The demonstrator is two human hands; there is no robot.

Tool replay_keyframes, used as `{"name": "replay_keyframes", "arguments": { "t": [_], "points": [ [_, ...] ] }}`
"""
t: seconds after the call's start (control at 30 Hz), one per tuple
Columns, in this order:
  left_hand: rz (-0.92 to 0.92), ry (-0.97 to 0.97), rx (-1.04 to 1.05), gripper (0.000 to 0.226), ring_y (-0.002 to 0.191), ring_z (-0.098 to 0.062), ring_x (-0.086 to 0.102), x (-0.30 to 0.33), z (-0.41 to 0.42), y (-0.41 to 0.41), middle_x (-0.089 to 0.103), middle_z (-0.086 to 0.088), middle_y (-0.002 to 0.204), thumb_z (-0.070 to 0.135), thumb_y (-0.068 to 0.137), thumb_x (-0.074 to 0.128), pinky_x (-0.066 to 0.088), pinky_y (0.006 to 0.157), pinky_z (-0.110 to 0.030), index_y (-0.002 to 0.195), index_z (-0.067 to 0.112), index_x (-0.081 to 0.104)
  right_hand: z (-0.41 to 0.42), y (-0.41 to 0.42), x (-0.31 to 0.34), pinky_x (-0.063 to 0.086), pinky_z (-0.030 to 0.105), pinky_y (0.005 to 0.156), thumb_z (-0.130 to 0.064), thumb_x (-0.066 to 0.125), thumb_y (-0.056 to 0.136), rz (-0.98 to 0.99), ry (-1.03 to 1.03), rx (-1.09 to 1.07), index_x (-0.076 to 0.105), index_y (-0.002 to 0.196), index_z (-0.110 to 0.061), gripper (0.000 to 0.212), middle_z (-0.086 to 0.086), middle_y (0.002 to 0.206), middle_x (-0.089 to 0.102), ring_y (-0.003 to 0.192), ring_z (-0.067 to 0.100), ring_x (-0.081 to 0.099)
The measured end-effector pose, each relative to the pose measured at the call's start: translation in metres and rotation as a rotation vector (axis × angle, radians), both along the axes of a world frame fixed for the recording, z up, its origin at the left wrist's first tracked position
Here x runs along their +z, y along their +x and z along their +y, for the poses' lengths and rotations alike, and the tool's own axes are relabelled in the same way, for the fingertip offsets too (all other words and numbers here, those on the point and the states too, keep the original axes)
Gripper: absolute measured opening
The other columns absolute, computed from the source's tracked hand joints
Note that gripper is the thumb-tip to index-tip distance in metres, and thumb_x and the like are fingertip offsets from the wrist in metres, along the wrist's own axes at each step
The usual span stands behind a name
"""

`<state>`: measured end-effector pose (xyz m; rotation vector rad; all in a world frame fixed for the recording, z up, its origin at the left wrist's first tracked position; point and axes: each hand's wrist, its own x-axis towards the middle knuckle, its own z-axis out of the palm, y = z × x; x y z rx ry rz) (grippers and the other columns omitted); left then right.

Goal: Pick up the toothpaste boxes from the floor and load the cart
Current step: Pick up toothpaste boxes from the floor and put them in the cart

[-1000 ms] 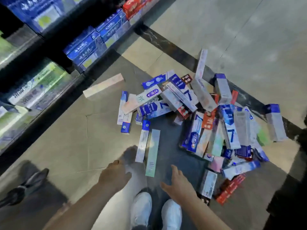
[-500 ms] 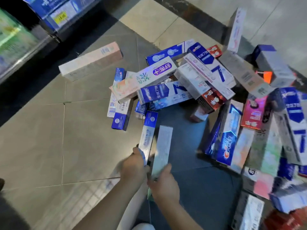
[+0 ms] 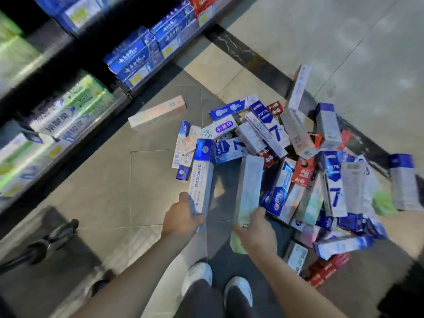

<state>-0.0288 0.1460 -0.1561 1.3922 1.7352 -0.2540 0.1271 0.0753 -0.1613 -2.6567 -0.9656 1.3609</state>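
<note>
Hands, two, one toothpaste box each: left hand point(image 3: 181, 220) blue-topped box point(image 3: 201, 177), right hand point(image 3: 254, 232) pale box point(image 3: 250, 189)

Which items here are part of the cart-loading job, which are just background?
Job:
- blue-capped white box, held by left hand
- pale grey-green box, held by right hand
- pile of toothpaste boxes on the floor
- pink box lying apart from the pile

Background:
- stocked shelves
- white shoes
- dark object at lower left, unclear

No cart is in view.

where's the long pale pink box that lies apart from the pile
In the head view the long pale pink box lies alone on the floor tiles, left of the heap of toothpaste boxes and just before the bottom shelf.
</note>
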Motion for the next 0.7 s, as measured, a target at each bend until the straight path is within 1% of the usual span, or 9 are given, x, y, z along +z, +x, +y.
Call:
{"name": "replay_keyframes", "arguments": {
  "t": [0.1,0.17,0.23,0.33,0.43,0.5,0.57,0.6,0.7],
  "points": [
    [-0.02,0.023,0.021,0.037,0.088,-0.036,0.055,0.106,0.007,-0.004,0.058,-0.015,0.103,0.024,0.081,0.065,0.033,0.063,-0.03,0.101,0.011,0.036,0.002,0.008,0.102,0.047,0.033,0.063,-0.034,0.063,0.084,-0.016,0.04,0.066,0.032,0.106,-0.015,0.042,0.005,0.095,0.063,0.08,0.027,0.061],
    [-0.021,0.062,0.033,0.041,0.092,-0.037,0.057,0.181,0.006,-0.011,0.058,-0.013,0.102,0.025,0.081,0.066,0.038,0.064,-0.033,0.107,0.008,0.039,0.0,0.013,0.174,0.047,0.033,0.065,-0.035,0.06,0.085,-0.043,0.067,0.123,0.034,0.112,-0.014,0.043,0.005,0.097,0.063,0.085,0.029,0.063],
    [-0.036,0.094,0.068,0.045,0.094,-0.037,0.058,0.254,0.0,-0.021,0.059,-0.015,0.104,0.022,0.079,0.067,0.043,0.068,-0.036,0.112,0.006,0.041,-0.004,0.014,0.247,0.044,0.031,0.062,-0.036,0.061,0.084,-0.067,0.091,0.171,0.036,0.112,-0.015,0.043,0.004,0.097,0.064,0.083,0.029,0.062],
    [-0.085,0.139,0.166,0.045,0.092,-0.032,0.059,0.344,-0.015,-0.036,0.059,-0.008,0.101,0.022,0.076,0.07,0.044,0.069,-0.032,0.109,0.007,0.043,-0.007,0.009,0.341,0.043,0.03,0.063,-0.03,0.063,0.081,-0.054,0.119,0.173,0.037,0.115,-0.015,0.045,0.003,0.095,0.062,0.076,0.025,0.056],
    [-0.148,0.195,0.242,0.053,0.095,-0.031,0.061,0.407,-0.036,-0.053,0.063,-0.011,0.112,0.027,0.073,0.073,0.05,0.075,-0.034,0.115,0.005,0.048,-0.011,0.001,0.414,0.041,0.031,0.069,-0.028,0.06,0.083,-0.027,0.165,0.188,0.035,0.127,-0.012,0.053,0.007,0.102,0.061,0.083,0.027,0.057],
    [-0.139,0.247,0.275,0.052,0.1,-0.031,0.06,0.44,-0.052,-0.065,0.062,-0.013,0.118,0.025,0.078,0.072,0.043,0.07,-0.028,0.12,0.003,0.05,-0.013,-0.005,0.449,0.044,0.032,0.071,-0.03,0.06,0.085,-0.002,0.213,0.219,0.035,0.13,-0.012,0.055,0.007,0.101,0.061,0.086,0.028,0.059],
    [-0.129,0.286,0.325,0.051,0.103,-0.03,0.06,0.467,-0.068,-0.077,0.061,-0.014,0.122,0.025,0.08,0.071,0.043,0.07,-0.027,0.121,0.002,0.051,-0.014,-0.013,0.478,0.049,0.034,0.071,-0.037,0.063,0.083,0.0,0.256,0.284,0.039,0.128,-0.011,0.057,0.005,0.097,0.06,0.084,0.025,0.06],
    [-0.137,0.304,0.362,0.051,0.104,-0.031,0.06,0.479,-0.077,-0.084,0.061,-0.014,0.122,0.024,0.079,0.072,0.046,0.073,-0.029,0.12,0.003,0.052,-0.014,-0.018,0.492,0.051,0.036,0.075,-0.04,0.065,0.081,0.009,0.277,0.322,0.04,0.128,-0.012,0.06,0.006,0.1,0.063,0.088,0.026,0.063],
    [-0.164,0.386,0.474,0.054,0.104,-0.028,0.06,0.507,-0.103,-0.108,0.062,-0.012,0.121,0.023,0.073,0.075,0.049,0.082,-0.033,0.119,0.007,0.053,-0.015,-0.036,0.524,0.051,0.037,0.083,-0.035,0.069,0.075,0.076,0.374,0.387,0.043,0.117,-0.018,0.053,0.009,0.111,0.064,0.099,0.03,0.063]
  ]
}}
